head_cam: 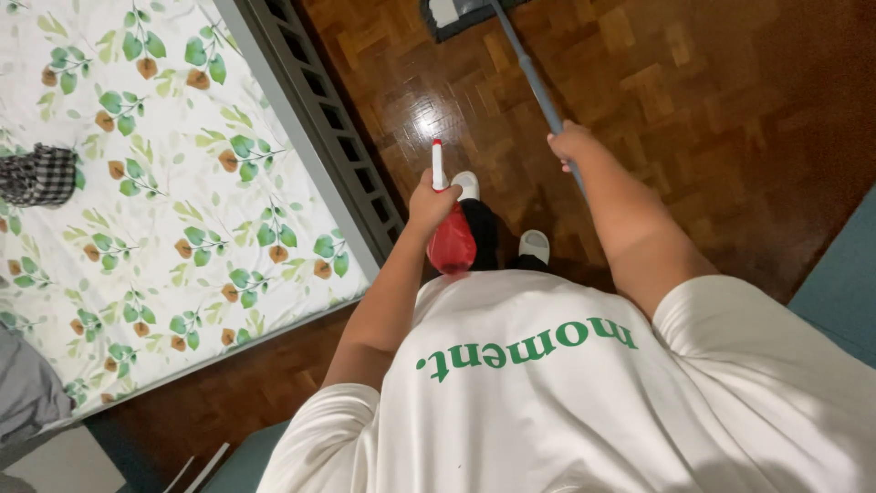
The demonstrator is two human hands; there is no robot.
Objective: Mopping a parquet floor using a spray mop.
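Within left grip (431, 199), red spray bottle (451, 243)

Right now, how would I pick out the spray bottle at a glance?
Start at the bed with the leaf-print sheet, then cross its grey frame onto the parquet floor. The left hand grips the spray bottle there: the only red thing, white nozzle pointing up, unlike the mop pole.

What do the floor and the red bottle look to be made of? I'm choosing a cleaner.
The floor looks like wood parquet with a glossy finish: small blocks in a basket pattern, with lamp glare. The red bottle, held in the left hand, seems translucent plastic with a white nozzle.
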